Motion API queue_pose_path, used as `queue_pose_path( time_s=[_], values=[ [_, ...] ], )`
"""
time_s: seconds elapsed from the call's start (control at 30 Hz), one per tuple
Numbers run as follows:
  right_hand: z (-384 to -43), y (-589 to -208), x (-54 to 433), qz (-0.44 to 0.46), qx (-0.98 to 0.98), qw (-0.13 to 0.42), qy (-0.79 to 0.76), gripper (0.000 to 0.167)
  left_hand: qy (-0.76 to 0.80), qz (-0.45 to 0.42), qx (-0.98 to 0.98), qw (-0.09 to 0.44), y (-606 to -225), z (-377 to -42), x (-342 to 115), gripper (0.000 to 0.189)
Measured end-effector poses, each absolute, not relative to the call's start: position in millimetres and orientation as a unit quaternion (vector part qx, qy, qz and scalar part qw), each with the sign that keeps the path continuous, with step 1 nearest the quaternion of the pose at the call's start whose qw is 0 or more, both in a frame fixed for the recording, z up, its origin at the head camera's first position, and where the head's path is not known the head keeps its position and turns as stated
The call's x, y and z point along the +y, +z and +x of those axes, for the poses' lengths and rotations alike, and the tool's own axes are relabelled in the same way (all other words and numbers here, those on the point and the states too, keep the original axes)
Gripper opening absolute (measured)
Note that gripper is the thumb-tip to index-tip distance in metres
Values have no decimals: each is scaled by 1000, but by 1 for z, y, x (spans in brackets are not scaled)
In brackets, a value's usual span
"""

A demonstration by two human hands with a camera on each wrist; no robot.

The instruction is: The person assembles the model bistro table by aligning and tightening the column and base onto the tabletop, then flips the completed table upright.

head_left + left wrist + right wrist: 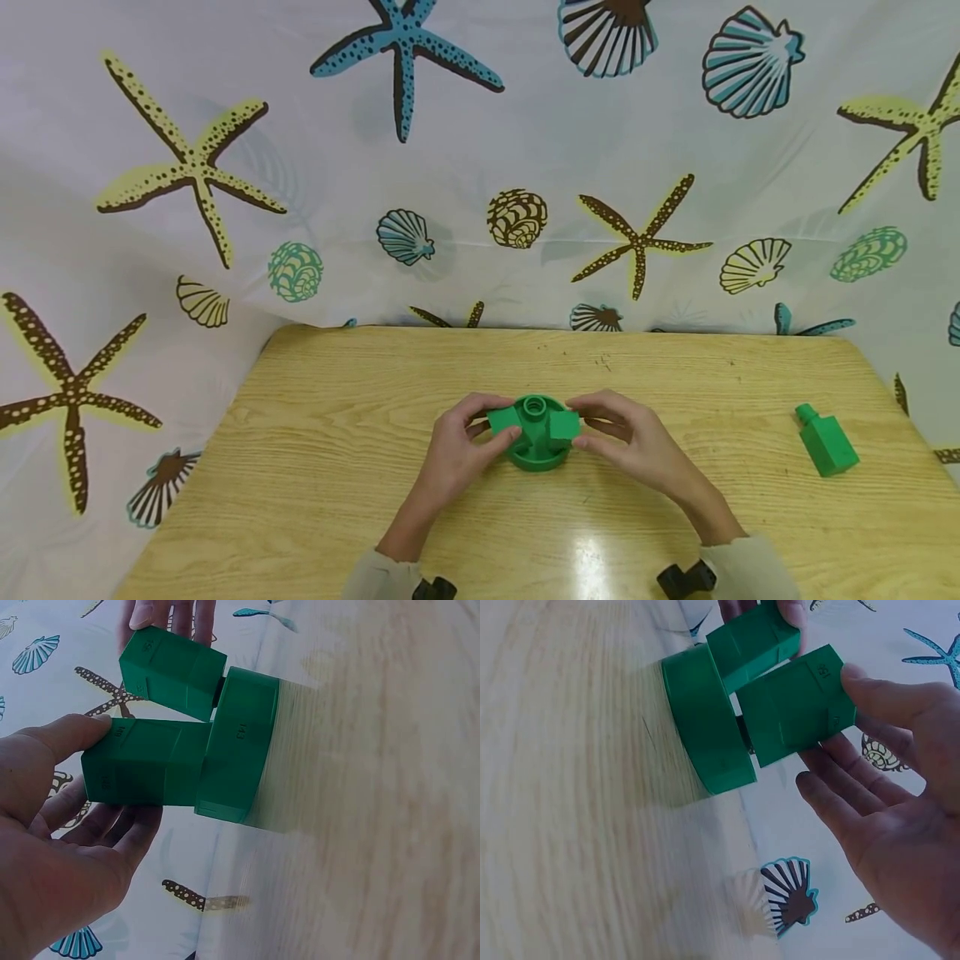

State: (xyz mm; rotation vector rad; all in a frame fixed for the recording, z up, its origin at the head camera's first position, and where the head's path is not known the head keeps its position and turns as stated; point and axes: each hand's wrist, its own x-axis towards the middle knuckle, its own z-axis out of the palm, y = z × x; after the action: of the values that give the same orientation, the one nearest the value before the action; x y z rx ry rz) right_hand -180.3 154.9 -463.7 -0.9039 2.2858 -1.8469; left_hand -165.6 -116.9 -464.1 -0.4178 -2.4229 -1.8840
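Observation:
A round green base [538, 462] with a raised ring socket at its far side stands on the wooden table between my hands. My left hand [457, 454] pinches a green block [502, 419] between thumb and fingers; in the left wrist view this block [146, 761] meets the base closely. Another green block [565, 425] is held by my right hand [641, 437], thumb on the near side and fingers behind. In the right wrist view that block [795, 705] leans outward, and a narrow dark gap shows between it and the base [705, 720].
A third green block [828, 447] with a narrow round neck lies on its side at the table's right. A white cloth [465, 183] printed with starfish and shells hangs behind the table [300, 467] and along its sides.

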Motion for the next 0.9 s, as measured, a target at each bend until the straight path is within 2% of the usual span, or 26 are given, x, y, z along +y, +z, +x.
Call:
queue_pose_path(
  time_s=[0.2, 0.4, 0.73, 0.9],
  values=[
    [-180, -468, 142, -326, 769, -5, -551, 44, -606, -134, -783, 22, -464, -166, -117, 35],
    [-182, -470, 136, -321, 810, -57, -488, 45, -609, -131, -782, 20, -463, -166, -117, 36],
    [-184, -471, 137, -295, 793, -52, -531, 37, -608, -131, -782, 19, -464, -165, -118, 36],
    [-185, -473, 132, -287, 805, -73, -513, 43, -611, -136, -779, 22, -465, -165, -118, 35]
  ],
)
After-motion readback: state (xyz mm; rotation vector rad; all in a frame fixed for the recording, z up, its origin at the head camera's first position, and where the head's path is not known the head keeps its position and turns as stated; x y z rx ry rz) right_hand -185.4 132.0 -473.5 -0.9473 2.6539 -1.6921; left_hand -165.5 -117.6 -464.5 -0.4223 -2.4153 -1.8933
